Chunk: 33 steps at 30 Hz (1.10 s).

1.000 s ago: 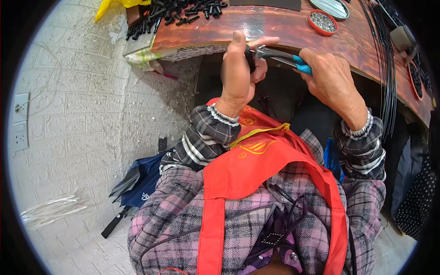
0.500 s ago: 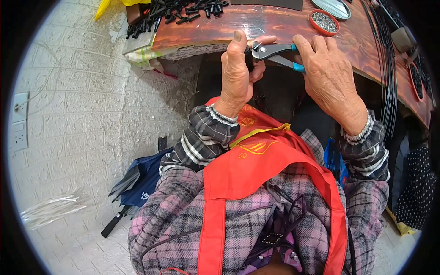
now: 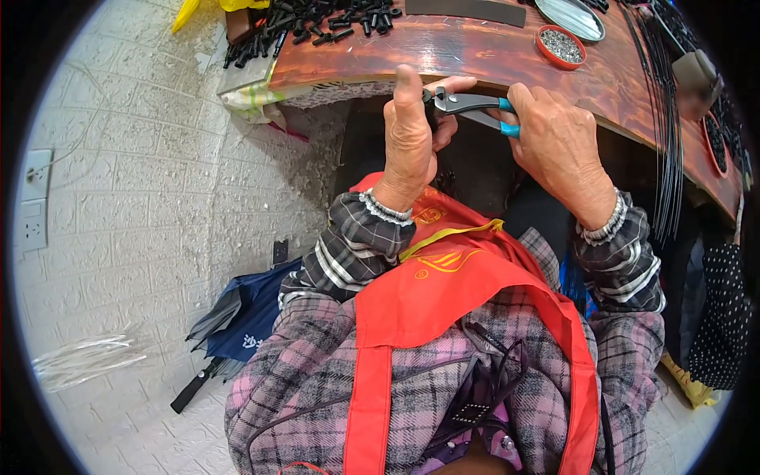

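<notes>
My right hand (image 3: 559, 144) grips a pair of pliers (image 3: 469, 102) with blue-tipped handles, the fingers wrapped round them. The jaws point left and meet a small black part (image 3: 428, 97) in my left hand (image 3: 409, 134). My left thumb stands upright while the other fingers curl behind the part and hide most of it. Both hands are held just off the near edge of the wooden table (image 3: 467, 65). Whether the jaws have bitten on anything is too small to make out.
A pile of black tubular pieces (image 3: 336, 24) lies at the back left. Beyond my right hand stand a red dish of small metal bits (image 3: 560, 47) and a dish of white strips (image 3: 571, 17). Long black rods (image 3: 669, 150) hang over the right edge. A folded blue umbrella (image 3: 252, 305) leans lower left.
The plier handles have come closer together as my right hand squeezed and shifted slightly left and down. My left hand stays nearly in place, still holding the black part.
</notes>
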{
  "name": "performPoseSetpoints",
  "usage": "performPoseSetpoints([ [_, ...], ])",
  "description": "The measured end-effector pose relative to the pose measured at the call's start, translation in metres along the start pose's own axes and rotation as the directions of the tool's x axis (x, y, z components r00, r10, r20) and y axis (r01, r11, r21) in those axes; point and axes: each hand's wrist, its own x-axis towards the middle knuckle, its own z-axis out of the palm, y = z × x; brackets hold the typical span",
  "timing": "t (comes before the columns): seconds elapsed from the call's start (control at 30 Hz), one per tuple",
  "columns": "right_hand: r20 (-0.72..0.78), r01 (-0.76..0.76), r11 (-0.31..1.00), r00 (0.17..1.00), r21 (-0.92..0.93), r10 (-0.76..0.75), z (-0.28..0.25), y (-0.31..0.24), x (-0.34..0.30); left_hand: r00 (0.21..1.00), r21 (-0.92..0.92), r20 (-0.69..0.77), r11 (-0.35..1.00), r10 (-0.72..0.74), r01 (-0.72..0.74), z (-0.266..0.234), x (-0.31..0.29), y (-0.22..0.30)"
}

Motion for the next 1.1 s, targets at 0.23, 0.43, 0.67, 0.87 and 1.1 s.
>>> performPoseSetpoints([
  [0.23,-0.083,0.161,0.980,0.985,0.121,-0.152,-0.011,0.006,-0.003,0.994,-0.119,0.085,0.990,-0.067,0.077,-0.011,0.001,0.009],
  [0.43,0.083,0.182,0.983,0.980,-0.016,-0.180,-0.035,0.010,0.005,0.983,-0.081,0.168,0.993,-0.075,0.090,-0.013,0.000,0.013],
  [0.67,0.071,0.221,0.959,0.975,-0.174,-0.212,-0.035,0.001,0.007,0.989,-0.098,0.108,0.988,-0.105,0.115,-0.008,0.000,0.012],
  [0.87,0.018,0.092,0.992,0.996,-0.087,-0.091,-0.005,-0.011,0.004,0.999,-0.080,-0.030,0.996,-0.042,0.039,-0.015,0.006,0.002],
  [1.1,-0.001,0.086,0.994,0.996,-0.067,-0.086,-0.009,-0.007,0.007,0.998,-0.092,-0.031,0.994,-0.060,0.057,-0.013,0.008,0.012],
])
